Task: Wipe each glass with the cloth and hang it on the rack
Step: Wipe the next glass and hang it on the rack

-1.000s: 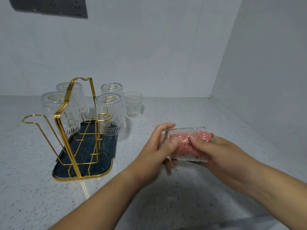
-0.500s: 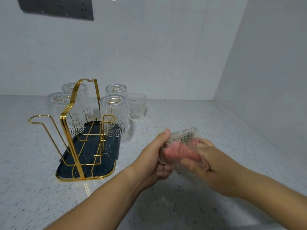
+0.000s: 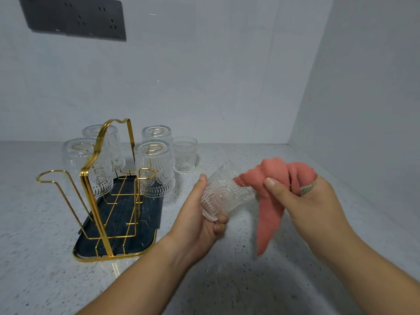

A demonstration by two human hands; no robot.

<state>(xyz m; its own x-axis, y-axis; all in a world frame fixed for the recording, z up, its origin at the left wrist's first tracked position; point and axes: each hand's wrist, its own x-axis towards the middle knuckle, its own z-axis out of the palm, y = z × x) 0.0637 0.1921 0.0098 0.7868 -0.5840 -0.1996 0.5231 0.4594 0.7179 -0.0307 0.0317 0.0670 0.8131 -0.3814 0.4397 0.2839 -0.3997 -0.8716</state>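
Observation:
My left hand [image 3: 197, 214] grips a clear embossed glass [image 3: 223, 195] tilted on its side, mouth toward the upper right. My right hand [image 3: 304, 201] holds a bunched pink cloth [image 3: 270, 201] just right of the glass's mouth; one end hangs down. The cloth is outside the glass. On the left stands a gold wire rack [image 3: 102, 178] on a dark tray [image 3: 138, 228]. Several glasses hang upside down on its pegs, the nearest [image 3: 154, 169] at the right side. Two front pegs are bare. Another glass [image 3: 184, 154] stands upright on the counter behind the rack.
The speckled grey counter [image 3: 227, 280] runs into a corner of white walls behind and on the right. A dark socket panel [image 3: 75, 19] is on the back wall at upper left.
The cloth, stuffed inside the glass before, has come out to the right in my right hand. The glass stays in my left hand, tilted.

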